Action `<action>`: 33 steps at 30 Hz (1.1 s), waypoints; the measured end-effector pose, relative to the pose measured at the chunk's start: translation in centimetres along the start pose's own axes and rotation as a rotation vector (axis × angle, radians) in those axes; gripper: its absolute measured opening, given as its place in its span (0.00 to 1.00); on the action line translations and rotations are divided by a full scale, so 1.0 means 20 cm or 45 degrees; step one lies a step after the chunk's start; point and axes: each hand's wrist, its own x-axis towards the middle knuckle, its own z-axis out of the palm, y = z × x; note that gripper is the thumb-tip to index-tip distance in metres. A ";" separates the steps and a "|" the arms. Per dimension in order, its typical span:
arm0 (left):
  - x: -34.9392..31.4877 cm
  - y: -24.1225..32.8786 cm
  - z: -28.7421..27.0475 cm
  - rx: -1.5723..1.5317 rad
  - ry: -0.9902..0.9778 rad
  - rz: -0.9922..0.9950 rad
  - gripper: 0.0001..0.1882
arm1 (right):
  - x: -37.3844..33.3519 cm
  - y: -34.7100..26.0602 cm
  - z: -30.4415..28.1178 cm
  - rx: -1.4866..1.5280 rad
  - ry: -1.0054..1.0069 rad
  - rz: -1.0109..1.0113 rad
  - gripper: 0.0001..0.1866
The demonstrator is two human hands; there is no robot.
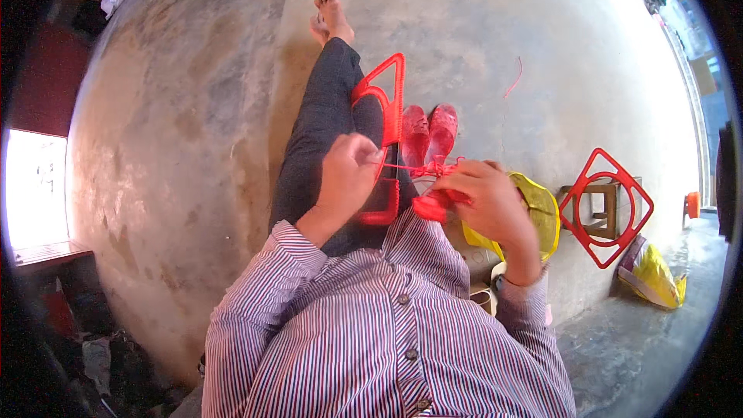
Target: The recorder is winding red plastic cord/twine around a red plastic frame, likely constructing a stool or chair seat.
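Note:
My left hand (pixel 350 173) is closed, pinching the end of a red cord (pixel 398 166) over my lap. The cord runs taut across to my right hand (pixel 489 195), whose fingers are curled around a tangled bundle of red cord (pixel 433 205). Across my thighs lies a red square frame (pixel 396 101) with a curved inner part. Ribbed cord seems wrapped along its sides, and its lower corner sits just below my left hand. The fingertips of my right hand are partly hidden by the bundle.
Red shoes (pixel 443 133) stand on the concrete floor beyond my hands. To the right are a yellow container (pixel 548 213), a wooden stool (pixel 609 203) with another red frame (pixel 639 190) leaning on it, and a yellow bag (pixel 662 275). A red thread (pixel 514 83) lies on the floor.

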 end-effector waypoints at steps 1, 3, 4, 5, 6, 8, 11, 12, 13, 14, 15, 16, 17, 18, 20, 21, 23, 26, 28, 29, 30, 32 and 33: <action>-0.03 -0.04 0.02 0.190 0.001 0.267 0.08 | 0.00 0.04 0.12 -0.093 -0.075 0.081 0.12; -0.14 -0.01 0.08 -0.213 -0.321 -0.539 0.09 | 0.03 0.09 0.31 -0.177 -0.143 0.161 0.13; -0.18 0.03 0.12 -0.302 -0.240 -0.603 0.10 | 0.06 0.09 0.37 0.032 -0.149 0.284 0.13; -0.18 0.04 0.12 -0.191 -0.262 -0.500 0.11 | 0.08 0.09 0.41 0.241 -0.156 0.401 0.13; -0.19 0.06 0.13 -0.260 -0.155 -0.489 0.09 | 0.10 0.07 0.43 0.247 -0.156 0.402 0.13; -0.16 0.03 0.12 -0.324 -0.050 -0.472 0.07 | 0.12 0.05 0.45 0.560 -0.044 0.522 0.14; -0.04 -0.02 0.04 0.102 0.102 0.143 0.06 | 0.09 0.10 0.46 0.742 0.276 0.283 0.18; -0.01 0.06 0.00 0.034 0.117 0.089 0.06 | 0.09 0.08 0.45 0.743 0.280 0.283 0.18; 0.00 0.12 -0.03 -0.031 0.137 0.032 0.06 | 0.09 0.05 0.42 0.626 0.256 0.248 0.20; 0.01 0.15 -0.02 -0.077 0.138 0.078 0.06 | 0.08 0.03 0.39 0.500 0.239 0.221 0.21; 0.02 0.19 -0.03 -0.082 0.132 0.082 0.06 | 0.08 0.02 0.39 0.495 0.244 0.227 0.21; 0.01 0.24 -0.04 -0.545 -0.109 -0.327 0.07 | 0.08 0.01 0.39 0.436 0.260 0.145 0.22; 0.01 0.30 -0.06 -0.999 -0.352 -0.740 0.07 | 0.08 0.00 0.40 0.379 0.273 0.058 0.22; 0.03 0.33 -0.04 -1.113 -0.296 -0.804 0.06 | 0.07 0.01 0.42 0.449 0.371 0.061 0.20; 0.08 0.26 -0.05 -1.150 -0.293 -0.906 0.05 | 0.04 0.09 0.44 0.706 0.444 0.136 0.18; 0.08 0.20 -0.05 -1.186 -0.284 -1.009 0.05 | 0.06 0.07 0.41 0.967 0.510 0.209 0.16; 0.04 0.13 -0.04 -1.100 -0.340 -1.006 0.05 | 0.01 0.08 0.32 1.557 0.724 0.497 0.09; -0.03 0.17 -0.01 -0.962 -0.381 -0.990 0.08 | -0.03 0.14 0.16 2.006 1.144 0.526 0.12; -0.05 0.09 0.09 -0.856 -0.327 -0.760 0.07 | -0.12 0.17 0.02 2.087 1.121 0.180 0.19; -0.05 0.06 0.13 -0.730 -0.278 -0.532 0.07 | -0.14 0.13 -0.07 2.197 1.048 0.051 0.20; -0.02 0.06 0.11 -0.716 -0.437 -0.582 0.11 | -0.20 0.16 -0.12 2.243 1.021 -0.001 0.21; 0.00 0.08 0.19 -0.867 -0.217 -0.709 0.14 | -0.30 0.17 -0.18 2.288 0.982 -0.050 0.21; 0.01 0.09 0.22 -1.001 0.005 -0.833 0.17 | -0.33 0.16 -0.20 2.404 0.602 -0.170 0.22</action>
